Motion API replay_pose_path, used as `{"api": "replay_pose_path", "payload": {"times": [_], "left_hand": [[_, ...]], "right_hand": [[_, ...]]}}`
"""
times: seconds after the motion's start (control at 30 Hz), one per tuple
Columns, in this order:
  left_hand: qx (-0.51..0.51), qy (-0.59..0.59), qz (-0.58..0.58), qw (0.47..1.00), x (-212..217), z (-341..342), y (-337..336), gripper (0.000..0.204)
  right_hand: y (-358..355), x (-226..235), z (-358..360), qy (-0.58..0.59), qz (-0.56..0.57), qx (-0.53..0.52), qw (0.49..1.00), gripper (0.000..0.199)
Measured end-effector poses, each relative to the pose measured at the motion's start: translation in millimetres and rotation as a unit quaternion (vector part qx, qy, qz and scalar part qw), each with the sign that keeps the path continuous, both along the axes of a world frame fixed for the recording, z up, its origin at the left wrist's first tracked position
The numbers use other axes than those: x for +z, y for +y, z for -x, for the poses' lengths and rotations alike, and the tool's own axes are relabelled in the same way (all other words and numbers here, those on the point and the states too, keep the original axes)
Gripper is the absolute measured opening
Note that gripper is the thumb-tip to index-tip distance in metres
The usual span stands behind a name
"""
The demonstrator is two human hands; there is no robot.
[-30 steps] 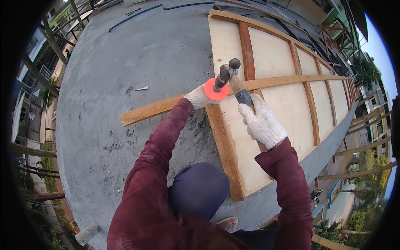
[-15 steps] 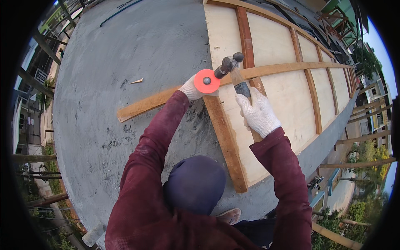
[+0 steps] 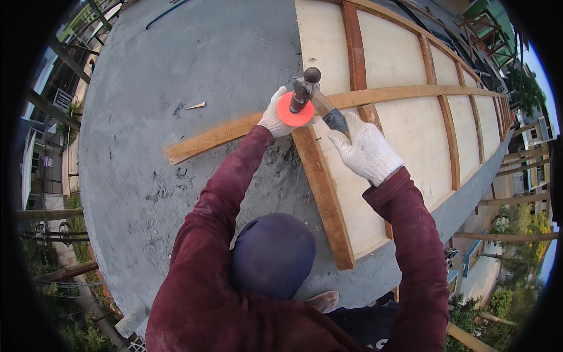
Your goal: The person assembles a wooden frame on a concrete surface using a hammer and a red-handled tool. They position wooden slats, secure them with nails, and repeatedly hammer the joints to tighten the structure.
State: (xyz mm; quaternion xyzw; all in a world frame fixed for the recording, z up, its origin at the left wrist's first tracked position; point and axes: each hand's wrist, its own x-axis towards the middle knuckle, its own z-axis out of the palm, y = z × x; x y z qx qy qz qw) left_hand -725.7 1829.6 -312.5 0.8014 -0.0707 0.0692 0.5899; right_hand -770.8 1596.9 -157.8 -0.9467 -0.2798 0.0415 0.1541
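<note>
My left hand (image 3: pixel 274 118), in a white knit glove, is closed beneath the round orange guard (image 3: pixel 287 115) of a chisel. The disc hides its fingers and the chisel's lower part. In my gloved right hand (image 3: pixel 370 154) is a hammer (image 3: pixel 335 121), gripped by the dark wrapped part of its handle. The hammer's head meets the middle of the orange disc, over the chisel's struck end. Below the tool, a long wooden batten (image 3: pixel 214 141) crosses a second batten (image 3: pixel 324 199) at the edge of a plywood panel.
The pale plywood panel (image 3: pixel 404 126) with wooden battens spreads to the right, over rough grey concrete (image 3: pixel 146 76). A wood sliver (image 3: pixel 197 105) lies left of the hands, and a blue pipe (image 3: pixel 167 13) farther off. Beyond the slab's right edge, poles (image 3: pixel 504 236) stand above lower ground.
The hammer head has come down from above and right of the orange disc onto its centre. The struck end seen there before is now covered. My left hand keeps its hold.
</note>
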Motion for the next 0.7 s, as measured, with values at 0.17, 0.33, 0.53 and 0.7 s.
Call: {"api": "replay_pose_path", "payload": {"times": [0.17,0.33,0.53,0.7], "left_hand": [[0.195,-0.094,0.061,0.974,-9,17,-44,0.055],[0.234,-0.144,0.033,0.961,-25,-7,-25,0.040],[0.220,-0.030,-0.126,0.967,-64,-35,5,0.033],[0.177,0.068,-0.060,0.980,-3,-23,-18,0.031]], "right_hand": [[-16,-5,8,-0.048,-0.174,-0.050,0.982,0.035],[-57,-53,22,-0.104,-0.164,-0.162,0.967,0.032],[-145,-176,63,0.004,0.053,-0.311,0.949,0.035],[-191,-204,105,-0.090,0.047,-0.240,0.965,0.043]]}}
